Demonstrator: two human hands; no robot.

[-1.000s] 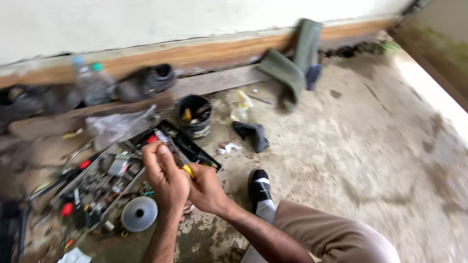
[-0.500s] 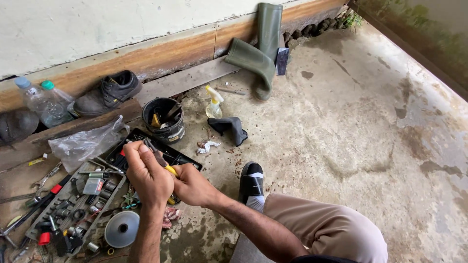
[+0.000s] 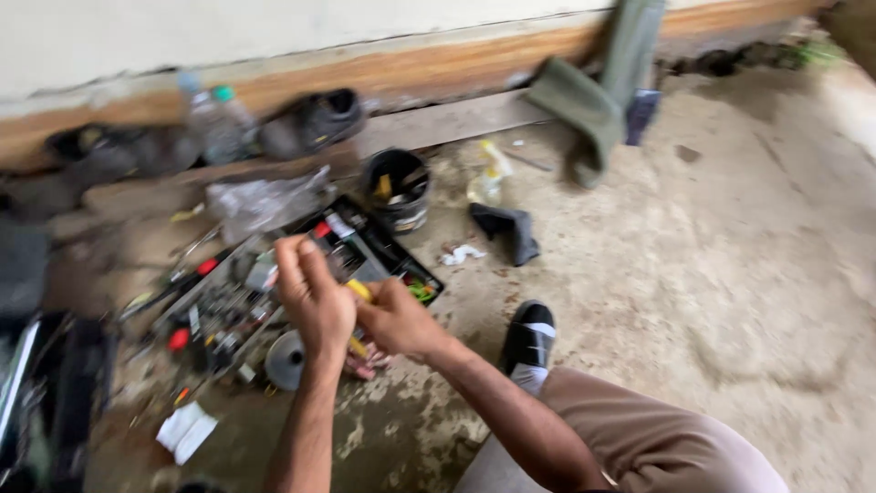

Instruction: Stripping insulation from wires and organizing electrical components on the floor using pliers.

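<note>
Knee: tan trouser leg (image 3: 639, 438) nearest, with a black-and-white sandalled foot (image 3: 529, 338) beyond it.
Right hand (image 3: 401, 319): closed around a small yellow-handled tool (image 3: 359, 290), near centre.
Left hand (image 3: 315, 297): fingers pinched narrow at the tool's tip; what they grip is too blurred to tell.
Handling: tool probably light, stiff; best gripped by the handle.
Behind: open black toolbox tray (image 3: 274, 283) of small parts, left.
Far: black bucket (image 3: 399, 187), green rubber boot (image 3: 593, 100), clear plastic bottles (image 3: 214, 123).
</note>
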